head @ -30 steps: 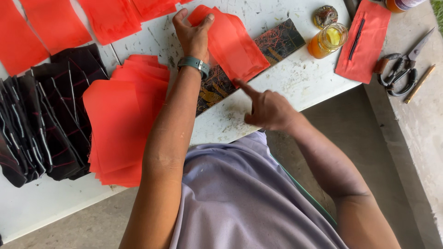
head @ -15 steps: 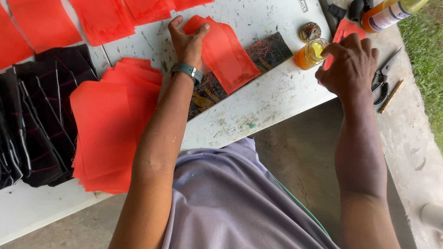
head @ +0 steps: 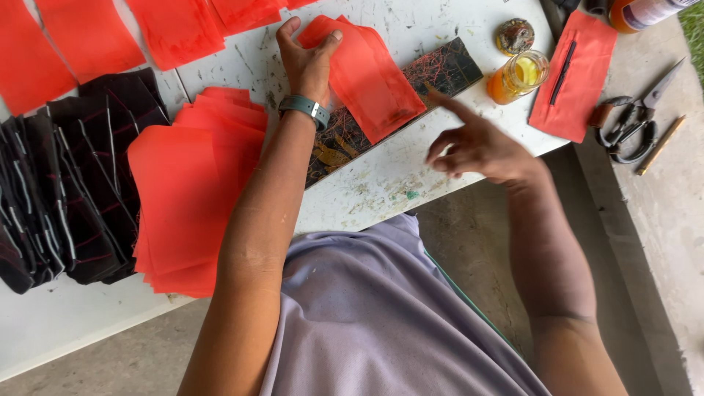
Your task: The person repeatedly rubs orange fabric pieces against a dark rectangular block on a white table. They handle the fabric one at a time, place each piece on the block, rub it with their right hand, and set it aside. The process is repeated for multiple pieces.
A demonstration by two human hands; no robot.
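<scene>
Back from the jar (head: 517, 75), the right hand (head: 477, 147) now hovers over the table edge (head: 381, 187), forefinger out, holding nothing. Left hand (head: 308, 62) presses flat on a red sheet (head: 370, 77) lying across a dark board (head: 433, 73), partly hidden beneath it; scissors (head: 634, 121) sit right, bottle cut off

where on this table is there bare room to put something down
Bare white tabletop lies along the near edge, between the dark board and the right hand. Another strip runs between the left hand and the red sheets at the far edge. The red stack and black pieces crowd the left.
</scene>
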